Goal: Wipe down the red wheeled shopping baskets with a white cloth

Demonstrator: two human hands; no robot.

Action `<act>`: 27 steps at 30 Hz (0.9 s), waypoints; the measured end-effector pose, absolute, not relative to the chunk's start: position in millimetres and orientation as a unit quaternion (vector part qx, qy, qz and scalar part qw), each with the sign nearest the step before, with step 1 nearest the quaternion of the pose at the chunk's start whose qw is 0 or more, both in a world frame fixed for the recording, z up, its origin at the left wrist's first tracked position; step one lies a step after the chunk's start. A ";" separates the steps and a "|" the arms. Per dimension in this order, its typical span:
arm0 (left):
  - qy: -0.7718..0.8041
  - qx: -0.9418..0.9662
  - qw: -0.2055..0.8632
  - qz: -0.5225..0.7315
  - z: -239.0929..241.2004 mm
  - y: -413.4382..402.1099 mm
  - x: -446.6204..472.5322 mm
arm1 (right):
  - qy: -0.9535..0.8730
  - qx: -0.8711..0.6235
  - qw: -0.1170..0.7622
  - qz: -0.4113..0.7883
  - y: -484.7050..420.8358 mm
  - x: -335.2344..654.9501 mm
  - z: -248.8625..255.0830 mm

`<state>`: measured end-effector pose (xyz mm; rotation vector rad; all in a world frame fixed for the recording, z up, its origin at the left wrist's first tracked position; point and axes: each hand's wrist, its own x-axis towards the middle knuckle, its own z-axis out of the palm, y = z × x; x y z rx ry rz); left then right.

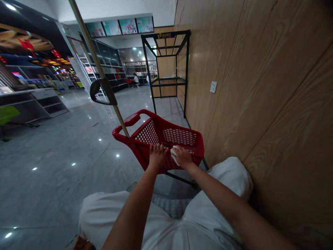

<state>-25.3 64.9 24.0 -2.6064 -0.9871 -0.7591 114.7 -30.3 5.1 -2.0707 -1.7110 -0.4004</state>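
A pole point(90, 45) rises from the handle end of the red basket point(142, 152), probably set there to leave its hollow free. On the basket's near rim, the left hand point(157, 155) lays bent fingers, likely to steady it; whether they clasp, I cannot tell. Farther right along that rim, the right hand point(184, 157) pinches a white cloth point(174, 156), seemingly bunched for firm contact.
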 end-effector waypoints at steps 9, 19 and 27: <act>-0.345 -0.895 0.103 -0.264 23.2 63.5 -21.3 | -0.604 -0.748 0.211 -0.174 -97.2 199.3 -29.1; -0.406 -0.895 0.071 -0.173 35.5 111.3 -42.5 | -0.558 -0.774 0.236 -0.183 -63.8 131.2 -23.7; -0.484 -0.852 -0.010 -0.200 19.0 102.4 -34.8 | -0.624 -0.729 0.233 -0.155 -36.1 52.6 -21.6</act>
